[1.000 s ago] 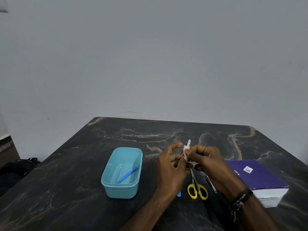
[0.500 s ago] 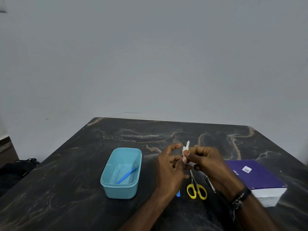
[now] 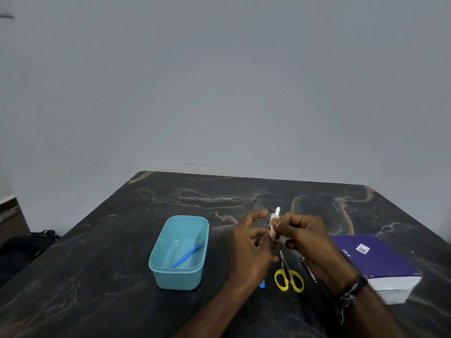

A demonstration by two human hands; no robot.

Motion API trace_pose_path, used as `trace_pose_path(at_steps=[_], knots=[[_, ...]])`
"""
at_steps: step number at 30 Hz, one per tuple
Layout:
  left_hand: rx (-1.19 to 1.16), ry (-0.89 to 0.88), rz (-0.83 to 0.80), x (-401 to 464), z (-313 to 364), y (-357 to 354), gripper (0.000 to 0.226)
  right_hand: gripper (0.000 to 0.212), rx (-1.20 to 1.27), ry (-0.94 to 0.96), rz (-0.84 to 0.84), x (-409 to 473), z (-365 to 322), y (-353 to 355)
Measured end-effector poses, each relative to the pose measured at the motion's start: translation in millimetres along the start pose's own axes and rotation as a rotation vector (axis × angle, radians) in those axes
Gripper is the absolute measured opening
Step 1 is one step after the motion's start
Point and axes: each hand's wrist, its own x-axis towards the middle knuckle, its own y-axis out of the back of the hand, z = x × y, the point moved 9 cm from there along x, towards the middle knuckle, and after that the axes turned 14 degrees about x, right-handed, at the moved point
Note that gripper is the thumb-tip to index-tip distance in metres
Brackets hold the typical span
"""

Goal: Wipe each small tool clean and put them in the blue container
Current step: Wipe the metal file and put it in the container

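Container, blue, sits left with one blue tool already inside. My left hand and right hand meet above the table, both pinching a small white-wrapped tool, probably mid-wipe. Yellow scissors lie below my hands, unwiped.

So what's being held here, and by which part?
A small white tool, pinched at its lower part between both hands' fingers, left hand and right hand; whether tissue wraps it is unclear.
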Motion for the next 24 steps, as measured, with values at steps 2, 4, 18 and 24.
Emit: trace_pose_path(at_steps=[2, 4, 18, 24], knots=[[0.0, 0.004, -0.015, 0, -1, -3, 0.038, 0.02, 0.046, 0.04, 0.099, 1, -4, 9], [-0.001, 0.007, -0.025, -1, -1, -6, 0.038, 0.018, 0.06, 0.063, 0.172, 2, -6, 18], [-0.02, 0.015, -0.029, -1, -1, -7, 0.036, 0.014, 0.069, 0.063, 0.199, 2, -4, 21], [0.002, 0.024, -0.003, 2, -1, 0, 0.036, 0.021, 0.012, -0.06, -0.036, 0, 6, -3]])
